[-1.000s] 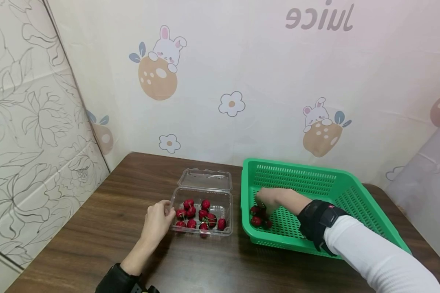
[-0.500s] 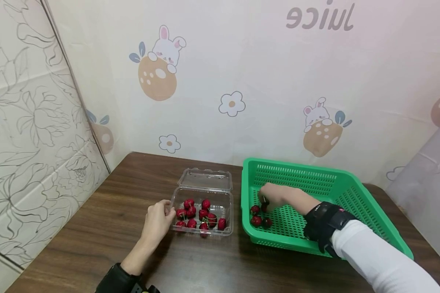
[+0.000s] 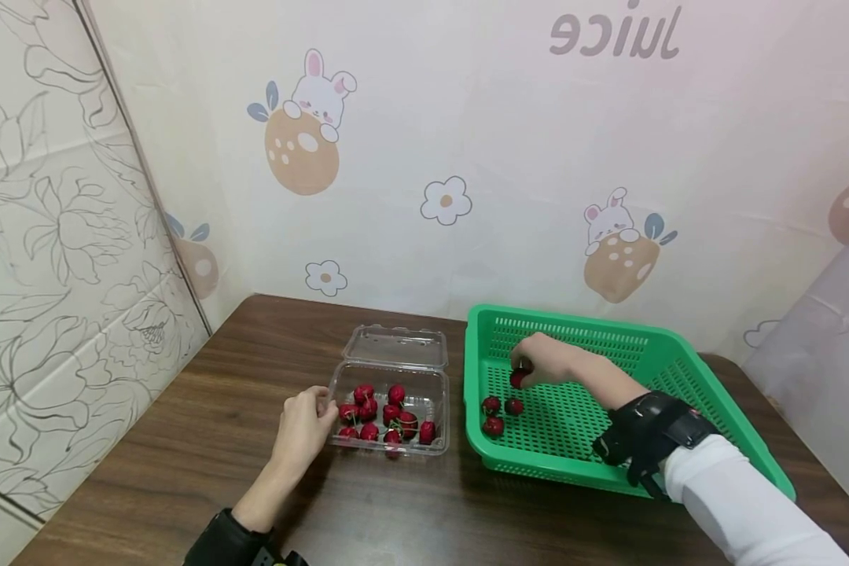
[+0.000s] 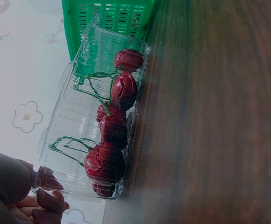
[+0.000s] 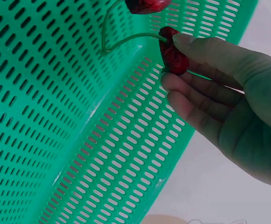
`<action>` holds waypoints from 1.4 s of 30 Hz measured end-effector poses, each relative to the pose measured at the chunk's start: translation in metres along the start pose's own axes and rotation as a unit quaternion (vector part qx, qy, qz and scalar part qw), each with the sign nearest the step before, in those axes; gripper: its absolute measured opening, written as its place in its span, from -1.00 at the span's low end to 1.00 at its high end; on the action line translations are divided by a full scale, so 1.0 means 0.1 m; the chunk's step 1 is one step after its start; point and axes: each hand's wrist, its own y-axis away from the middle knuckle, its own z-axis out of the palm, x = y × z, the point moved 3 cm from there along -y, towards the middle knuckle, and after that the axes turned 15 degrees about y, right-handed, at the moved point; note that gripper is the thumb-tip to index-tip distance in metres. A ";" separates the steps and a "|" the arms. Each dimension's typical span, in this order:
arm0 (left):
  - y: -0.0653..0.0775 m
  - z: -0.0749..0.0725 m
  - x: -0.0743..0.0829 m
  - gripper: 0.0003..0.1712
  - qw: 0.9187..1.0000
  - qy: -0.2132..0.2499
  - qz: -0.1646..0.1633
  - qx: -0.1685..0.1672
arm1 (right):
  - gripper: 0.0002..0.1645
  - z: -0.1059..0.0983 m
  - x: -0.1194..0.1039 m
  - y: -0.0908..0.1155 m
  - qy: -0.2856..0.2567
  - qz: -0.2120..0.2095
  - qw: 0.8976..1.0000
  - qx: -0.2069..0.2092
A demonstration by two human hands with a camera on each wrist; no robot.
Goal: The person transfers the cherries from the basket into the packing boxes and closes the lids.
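My right hand (image 3: pixel 548 359) pinches a dark red cherry (image 5: pixel 173 52) between thumb and fingers, over the left part of the green basket (image 3: pixel 566 432). In the right wrist view a green stem joins it to a second cherry (image 5: pixel 147 4) at the top edge. Several more cherries (image 3: pixel 494 426) lie in the basket's near left corner. On the left, my left hand (image 3: pixel 304 424) pinches the rim of a clear plastic clamshell box (image 4: pixel 72 112), its thumb and fingers on the edge. Inside that box lie several red cherries (image 3: pixel 408 425), some with green stems.
The box's clear lid (image 3: pixel 395 347) is folded back behind it on the dark wooden table (image 3: pixel 396 511). A printed wall sheet (image 3: pixel 396 157) stands right behind the table. The basket's raised side walls surround the right hand's area.
My right hand has lifted and moved right and back from the cherries in the basket corner, with a cherry in its fingers. The left hand stays at the box.
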 end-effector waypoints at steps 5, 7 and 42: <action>0.00 0.01 -0.01 -0.74 1.000 0.002 -0.002 0.000 | -0.79 -0.07 0.04 0.07 -0.008 0.012 0.999 0.031; 0.01 0.01 -0.01 -0.73 1.000 0.004 -0.005 -0.001 | -0.77 -0.11 0.06 0.10 -0.010 0.019 0.999 0.043; 0.00 0.01 -0.02 -0.74 1.000 0.000 0.000 0.005 | -0.74 -0.60 -0.14 0.28 -0.067 0.116 0.976 0.170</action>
